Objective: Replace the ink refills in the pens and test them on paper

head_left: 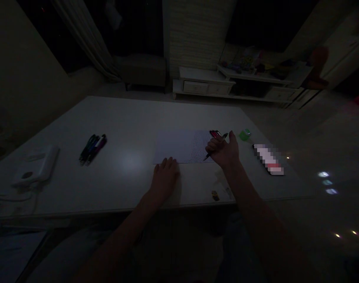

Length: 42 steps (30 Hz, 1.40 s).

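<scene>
A sheet of paper (pixel 179 146) lies flat on the white table (pixel 126 129), with writing on its right part. My left hand (pixel 165 176) rests flat on the table at the sheet's near edge, fingers stretched out. My right hand (pixel 223 150) is closed round a dark pen (pixel 215 147) whose tip touches the paper's right edge. A couple of pink and dark pens (pixel 215 133) lie just behind that hand.
A bundle of pens (pixel 92 149) lies at the left of the table. A white device (pixel 37 167) with cables sits at the far left. A green object (pixel 244 135) and a blurred-out item (pixel 268 159) lie at the right. A low cabinet (pixel 235 84) stands behind.
</scene>
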Each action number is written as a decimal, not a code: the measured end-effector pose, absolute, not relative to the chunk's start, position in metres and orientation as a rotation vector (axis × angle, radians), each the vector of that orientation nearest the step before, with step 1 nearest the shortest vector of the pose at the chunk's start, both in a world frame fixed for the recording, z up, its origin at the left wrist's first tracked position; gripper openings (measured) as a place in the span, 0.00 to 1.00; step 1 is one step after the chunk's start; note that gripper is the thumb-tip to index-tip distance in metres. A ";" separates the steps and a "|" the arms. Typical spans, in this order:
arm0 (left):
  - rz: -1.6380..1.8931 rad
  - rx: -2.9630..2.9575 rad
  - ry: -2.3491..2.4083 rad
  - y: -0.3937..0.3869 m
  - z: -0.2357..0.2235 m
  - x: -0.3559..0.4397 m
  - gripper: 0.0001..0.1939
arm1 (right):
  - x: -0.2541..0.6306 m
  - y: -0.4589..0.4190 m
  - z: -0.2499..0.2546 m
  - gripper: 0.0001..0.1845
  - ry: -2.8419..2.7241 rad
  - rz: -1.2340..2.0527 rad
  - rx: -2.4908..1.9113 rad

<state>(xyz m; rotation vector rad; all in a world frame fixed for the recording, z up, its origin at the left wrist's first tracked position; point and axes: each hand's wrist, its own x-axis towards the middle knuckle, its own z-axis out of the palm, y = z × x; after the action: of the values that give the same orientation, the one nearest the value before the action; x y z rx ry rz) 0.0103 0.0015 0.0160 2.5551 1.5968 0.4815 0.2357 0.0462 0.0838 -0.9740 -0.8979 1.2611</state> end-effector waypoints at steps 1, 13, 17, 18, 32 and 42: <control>0.429 2.586 1.626 0.001 0.011 0.009 0.20 | 0.239 0.046 0.082 0.26 -0.892 1.288 -0.946; 0.123 2.654 1.633 -0.007 0.013 0.013 0.20 | 0.233 0.045 0.084 0.18 -0.531 1.658 -0.512; 0.083 2.654 1.628 -0.010 0.016 0.014 0.21 | 0.229 0.049 0.083 0.17 -0.533 1.700 -0.512; 0.076 2.646 1.631 -0.011 0.017 0.015 0.21 | 0.227 0.051 0.083 0.17 -0.545 1.683 -0.554; 0.089 2.654 1.636 -0.016 0.020 0.016 0.21 | 0.178 0.049 0.055 0.18 -1.296 1.263 -1.352; 0.065 2.674 1.638 -0.015 0.021 0.017 0.22 | 0.170 0.056 0.011 0.14 -1.279 1.146 -1.453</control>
<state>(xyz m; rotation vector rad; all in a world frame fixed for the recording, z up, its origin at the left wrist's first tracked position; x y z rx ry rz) 0.0170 -0.0149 0.0213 2.6737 1.6376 0.0649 0.1700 0.0560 0.0110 -1.4526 -1.2792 1.1465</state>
